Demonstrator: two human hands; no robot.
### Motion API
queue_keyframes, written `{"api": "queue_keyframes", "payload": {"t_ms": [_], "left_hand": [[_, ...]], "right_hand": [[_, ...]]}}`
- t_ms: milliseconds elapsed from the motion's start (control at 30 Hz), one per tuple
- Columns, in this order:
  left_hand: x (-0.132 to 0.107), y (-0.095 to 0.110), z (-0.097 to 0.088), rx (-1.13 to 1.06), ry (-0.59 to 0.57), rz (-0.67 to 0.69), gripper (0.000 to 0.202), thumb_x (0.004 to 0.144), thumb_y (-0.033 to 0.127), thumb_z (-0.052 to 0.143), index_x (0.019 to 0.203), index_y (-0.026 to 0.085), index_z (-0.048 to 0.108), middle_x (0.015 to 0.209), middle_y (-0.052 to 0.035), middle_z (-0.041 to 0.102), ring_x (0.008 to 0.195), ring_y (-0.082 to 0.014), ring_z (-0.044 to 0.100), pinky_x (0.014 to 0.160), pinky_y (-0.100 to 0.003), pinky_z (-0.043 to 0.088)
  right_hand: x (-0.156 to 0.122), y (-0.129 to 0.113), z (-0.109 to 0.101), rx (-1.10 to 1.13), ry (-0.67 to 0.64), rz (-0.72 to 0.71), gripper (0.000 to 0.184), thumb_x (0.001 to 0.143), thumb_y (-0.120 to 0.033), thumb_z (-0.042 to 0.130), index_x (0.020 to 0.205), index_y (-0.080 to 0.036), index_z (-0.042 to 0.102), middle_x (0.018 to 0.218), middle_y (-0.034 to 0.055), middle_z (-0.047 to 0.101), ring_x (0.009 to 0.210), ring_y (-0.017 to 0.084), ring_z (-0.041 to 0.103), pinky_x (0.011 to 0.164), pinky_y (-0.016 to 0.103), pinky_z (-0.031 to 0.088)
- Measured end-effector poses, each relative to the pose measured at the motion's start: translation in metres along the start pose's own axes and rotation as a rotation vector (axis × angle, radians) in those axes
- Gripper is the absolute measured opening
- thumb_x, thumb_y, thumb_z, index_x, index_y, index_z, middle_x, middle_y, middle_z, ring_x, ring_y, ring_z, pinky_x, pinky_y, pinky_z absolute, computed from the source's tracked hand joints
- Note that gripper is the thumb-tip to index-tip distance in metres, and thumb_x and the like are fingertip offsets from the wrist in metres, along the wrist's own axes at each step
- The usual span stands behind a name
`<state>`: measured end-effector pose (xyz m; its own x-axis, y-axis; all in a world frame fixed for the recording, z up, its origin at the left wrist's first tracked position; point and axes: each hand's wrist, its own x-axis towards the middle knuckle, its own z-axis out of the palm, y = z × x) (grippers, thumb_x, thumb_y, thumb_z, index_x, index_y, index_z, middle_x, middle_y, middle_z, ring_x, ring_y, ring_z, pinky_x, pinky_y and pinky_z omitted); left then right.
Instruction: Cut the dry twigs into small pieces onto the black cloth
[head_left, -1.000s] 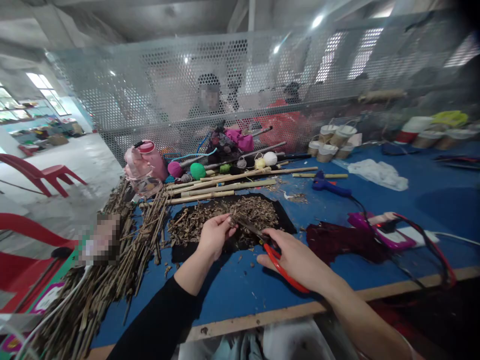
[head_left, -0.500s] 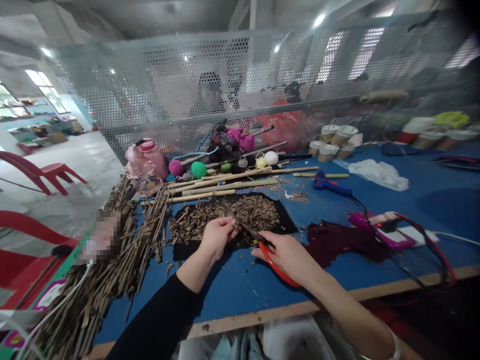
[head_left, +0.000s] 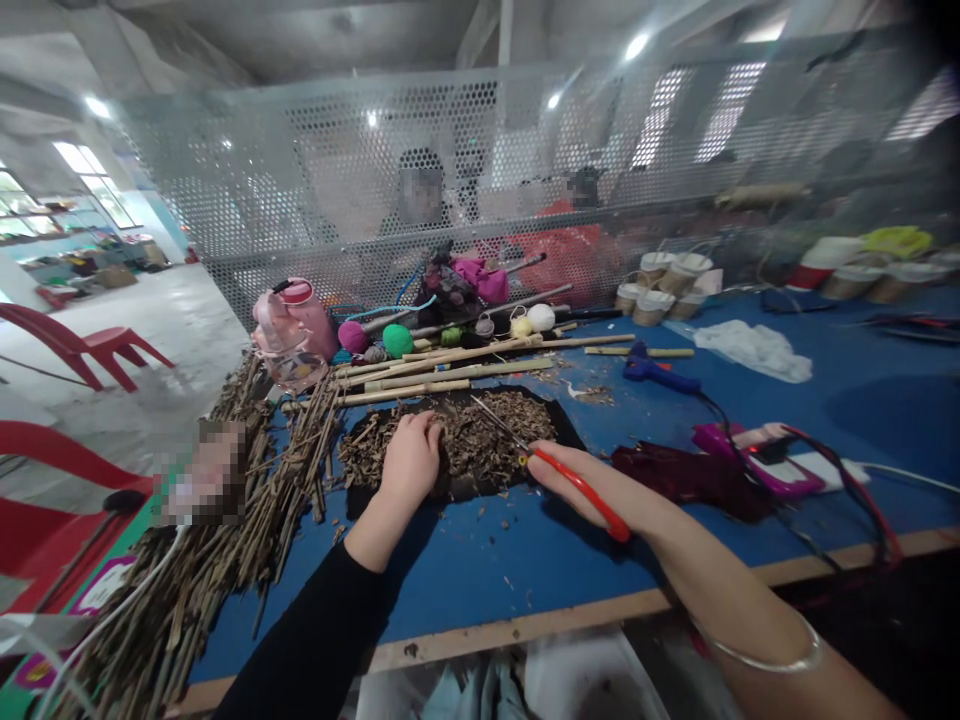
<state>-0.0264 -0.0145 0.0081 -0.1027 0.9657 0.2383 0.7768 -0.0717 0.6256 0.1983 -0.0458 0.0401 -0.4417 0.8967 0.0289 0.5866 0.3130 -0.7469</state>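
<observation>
My right hand [head_left: 574, 478] grips a pair of scissors [head_left: 576, 478] with red handles. Their metal blades point up and left over a heap of small brown dried plant pieces [head_left: 499, 425]. My left hand [head_left: 411, 458] rests at the left part of this heap, its fingers curled down into the pieces; whether they pinch one is hidden. Under the heap lies a black cloth [head_left: 566, 428] on the blue tabletop [head_left: 465, 590].
Bundled dry stalks [head_left: 202, 580] cover the table's left side. Behind the heap lie bamboo sticks [head_left: 457, 372], yarn balls [head_left: 397, 341] and a pink bottle [head_left: 311, 315]. To the right are a blue glue gun [head_left: 660, 372], dark red cloth [head_left: 675, 475] and a purple power strip [head_left: 772, 465] with cables.
My left hand has moved left and down into the heap, away from the scissors' tips. My right hand has shifted slightly right with the scissors, whose blades now stand apart from the left hand.
</observation>
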Motion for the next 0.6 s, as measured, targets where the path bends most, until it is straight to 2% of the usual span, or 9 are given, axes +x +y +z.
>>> {"api": "queue_keyframes", "payload": {"t_ms": [100, 167, 200, 267, 300, 367, 467, 600], "left_hand": [[-0.007, 0.004, -0.003, 0.194, -0.145, -0.001, 0.042, 0.079, 0.046, 0.053, 0.105, 0.014, 0.06, 0.106, -0.0152, 0.058, 0.096, -0.0245, 0.059, 0.085, -0.033, 0.043], [-0.01, 0.006, 0.0, 0.246, -0.252, 0.012, 0.049, 0.071, 0.048, 0.062, 0.105, 0.014, 0.059, 0.104, -0.0145, 0.058, 0.094, -0.0249, 0.059, 0.082, -0.031, 0.043], [-0.012, 0.007, 0.002, 0.252, -0.264, 0.023, 0.052, 0.068, 0.047, 0.065, 0.108, 0.014, 0.058, 0.105, -0.0142, 0.058, 0.095, -0.0247, 0.059, 0.082, -0.03, 0.043], [-0.015, 0.011, 0.005, 0.24, -0.198, 0.042, 0.057, 0.069, 0.045, 0.066, 0.115, 0.014, 0.053, 0.108, -0.0139, 0.056, 0.096, -0.0237, 0.058, 0.081, -0.029, 0.043], [-0.016, 0.014, 0.005, 0.234, -0.148, 0.054, 0.055, 0.071, 0.045, 0.064, 0.115, 0.015, 0.052, 0.108, -0.0132, 0.056, 0.095, -0.0229, 0.058, 0.079, -0.029, 0.043], [-0.021, 0.02, 0.006, 0.249, -0.105, 0.078, 0.039, 0.077, 0.045, 0.057, 0.104, 0.017, 0.059, 0.102, -0.0105, 0.057, 0.091, -0.0214, 0.058, 0.076, -0.028, 0.044], [-0.027, 0.027, 0.007, 0.298, -0.218, 0.107, 0.025, 0.078, 0.043, 0.055, 0.083, 0.021, 0.068, 0.087, -0.0066, 0.06, 0.084, -0.02, 0.059, 0.072, -0.027, 0.043], [-0.032, 0.027, 0.014, 0.287, -0.298, 0.109, 0.019, 0.075, 0.037, 0.061, 0.087, 0.026, 0.071, 0.089, -0.0055, 0.066, 0.082, -0.0197, 0.061, 0.069, -0.026, 0.043]], "right_hand": [[0.0, -0.008, -0.004, 0.03, 0.056, 0.041, 0.042, 0.083, -0.059, 0.034, 0.065, -0.022, 0.044, 0.058, -0.0002, 0.052, 0.058, 0.014, 0.051, 0.053, 0.025, 0.043], [-0.002, -0.005, -0.004, 0.007, 0.074, 0.051, 0.042, 0.083, -0.058, 0.033, 0.064, -0.023, 0.044, 0.058, 0.0001, 0.051, 0.057, 0.015, 0.051, 0.053, 0.026, 0.043], [-0.003, -0.002, -0.004, -0.014, 0.072, 0.053, 0.04, 0.084, -0.057, 0.035, 0.065, -0.023, 0.045, 0.06, 0.0005, 0.052, 0.058, 0.015, 0.052, 0.054, 0.026, 0.044], [-0.005, 0.006, -0.002, -0.054, 0.064, 0.057, 0.036, 0.084, -0.053, 0.037, 0.069, -0.023, 0.049, 0.063, 0.0015, 0.055, 0.062, 0.017, 0.055, 0.057, 0.027, 0.045], [-0.006, 0.01, -0.001, -0.064, 0.063, 0.06, 0.033, 0.085, -0.052, 0.038, 0.073, -0.024, 0.051, 0.065, 0.0019, 0.056, 0.064, 0.018, 0.056, 0.059, 0.028, 0.046], [-0.009, 0.016, -0.001, -0.072, 0.065, 0.074, 0.031, 0.085, -0.05, 0.038, 0.081, -0.024, 0.054, 0.068, 0.0022, 0.058, 0.069, 0.019, 0.058, 0.061, 0.028, 0.047], [-0.013, 0.021, -0.001, -0.09, 0.063, 0.092, 0.034, 0.085, -0.052, 0.039, 0.093, -0.023, 0.056, 0.073, 0.0016, 0.062, 0.07, 0.018, 0.059, 0.062, 0.028, 0.047], [-0.016, 0.024, 0.001, -0.104, 0.052, 0.077, 0.037, 0.085, -0.053, 0.04, 0.094, -0.021, 0.055, 0.071, 0.0, 0.062, 0.063, 0.016, 0.057, 0.061, 0.028, 0.046]]}}
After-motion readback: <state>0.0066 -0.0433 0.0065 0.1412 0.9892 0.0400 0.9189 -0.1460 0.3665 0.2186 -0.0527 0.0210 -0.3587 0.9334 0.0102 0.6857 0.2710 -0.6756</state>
